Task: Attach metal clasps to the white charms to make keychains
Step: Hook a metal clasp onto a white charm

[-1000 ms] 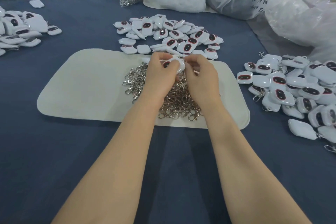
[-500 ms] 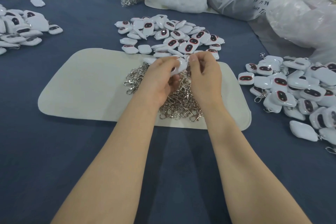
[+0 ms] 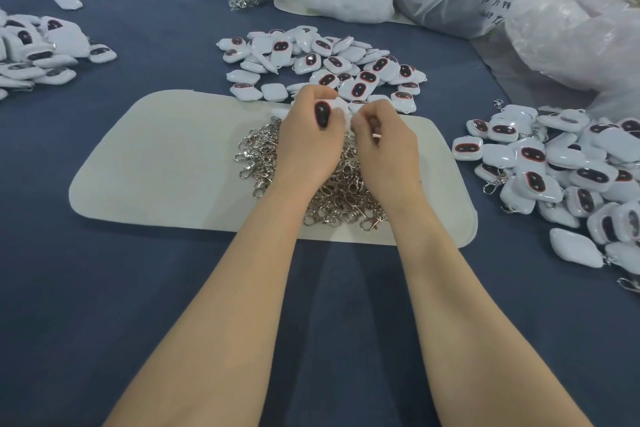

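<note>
White charms, finished heap (image 3: 554, 166): largest lot, at the table's (image 3: 104, 288) right edge, several showing clasps.
Loose heap (image 3: 329, 62): no clasps visible, just beyond the mat's (image 3: 156, 166) far edge.
Metal clasps (image 3: 263, 156): tangled pile mid-mat, under both wrists.
Held charm (image 3: 325, 111): above the pile's far side, pinched in the left hand (image 3: 308, 146), dark face up. Judged light, rigid, glossy and slippery. Grip it by the flat faces, leaving the loop corner free.
Right hand (image 3: 388, 146): fingers curled at the charm's right edge. Contents hidden.
</note>
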Available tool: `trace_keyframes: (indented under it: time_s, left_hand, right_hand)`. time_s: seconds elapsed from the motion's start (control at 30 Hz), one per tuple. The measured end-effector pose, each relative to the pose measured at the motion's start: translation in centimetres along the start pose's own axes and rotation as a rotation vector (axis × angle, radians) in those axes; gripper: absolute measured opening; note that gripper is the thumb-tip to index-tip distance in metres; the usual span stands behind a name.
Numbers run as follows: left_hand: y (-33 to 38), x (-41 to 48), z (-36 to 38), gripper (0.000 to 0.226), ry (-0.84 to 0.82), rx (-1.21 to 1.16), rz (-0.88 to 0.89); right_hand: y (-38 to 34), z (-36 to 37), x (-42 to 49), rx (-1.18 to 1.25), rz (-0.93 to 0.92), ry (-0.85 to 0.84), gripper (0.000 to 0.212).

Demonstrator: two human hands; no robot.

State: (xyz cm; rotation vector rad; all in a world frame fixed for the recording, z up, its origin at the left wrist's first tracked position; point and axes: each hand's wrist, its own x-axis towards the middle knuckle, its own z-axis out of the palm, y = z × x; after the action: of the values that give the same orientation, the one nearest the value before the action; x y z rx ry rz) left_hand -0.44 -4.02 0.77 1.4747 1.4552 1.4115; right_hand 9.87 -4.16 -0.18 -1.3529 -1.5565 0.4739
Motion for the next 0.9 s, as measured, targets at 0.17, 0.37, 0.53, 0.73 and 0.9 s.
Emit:
trace_keyframes:
  time_s: [0.17,0.37,0.53,0.73,0.9]
  left_hand:
    - [0.5,0.8,-0.4,0.013,-0.085,-0.829,-0.522]
    - [0.8,0.4,-0.5,0.017,-0.183,-0.973,-0.605]
    - [0.7,0.2,-0.2,0.016,-0.152,-0.923,-0.601]
    - [0.6,0.3,-0.2,0.016,-0.171,-0.922,-0.592]
    - [0.6,0.3,-0.3,0.011,-0.17,-0.959,-0.605]
  right_hand:
    - [-1.0,0.5,-0.1,0.379,0.13,-0.017,0.016]
    - [-0.9,0.3,-0.1,0.497,0.17,-0.025,0.011]
    - [-0.9,-0.3,0.2,0.542,0.187,-0.018,0.012]
    - [-1.0,-0.7,0.2,0.556,0.173,-0.062,0.01]
    - [-1.1,-0.9,0.2,0.555,0.161,-0.086,0.012]
